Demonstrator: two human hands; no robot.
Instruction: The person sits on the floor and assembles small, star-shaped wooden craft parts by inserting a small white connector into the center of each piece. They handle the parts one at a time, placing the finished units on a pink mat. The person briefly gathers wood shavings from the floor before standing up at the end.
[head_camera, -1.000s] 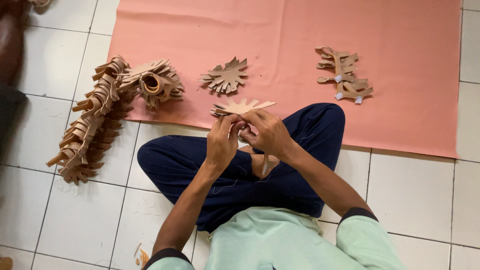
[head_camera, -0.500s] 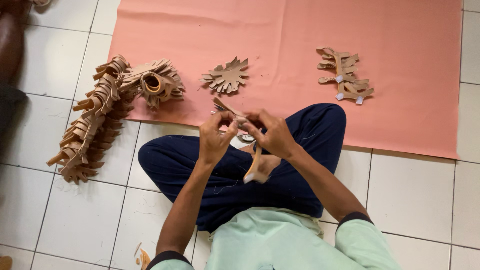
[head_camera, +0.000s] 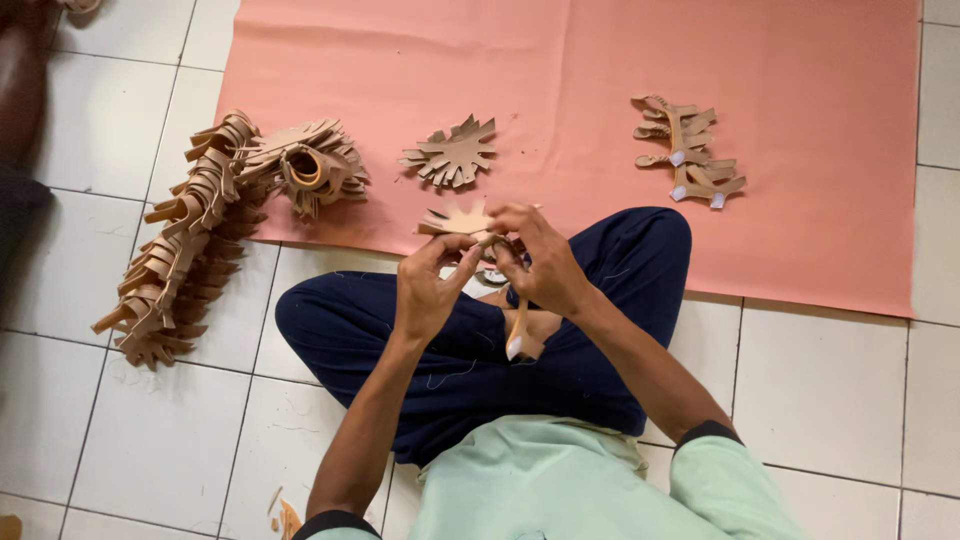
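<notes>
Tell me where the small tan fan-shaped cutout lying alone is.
Head view: the cutout lies on the pink sheet, just beyond both hands, right of the big tan pile.

Even, diffuse daylight illuminates the scene brightly; the white floor tiles (head_camera: 830, 390) carry a faint sheen without hard glare, and shadows are soft, lying just under the tan cut-outs on the pink sheet (head_camera: 600, 60). Focus is sharp across the sheet, with slight blur on the fingers (head_camera: 505, 250) and darkening toward the upper left corner.
</notes>
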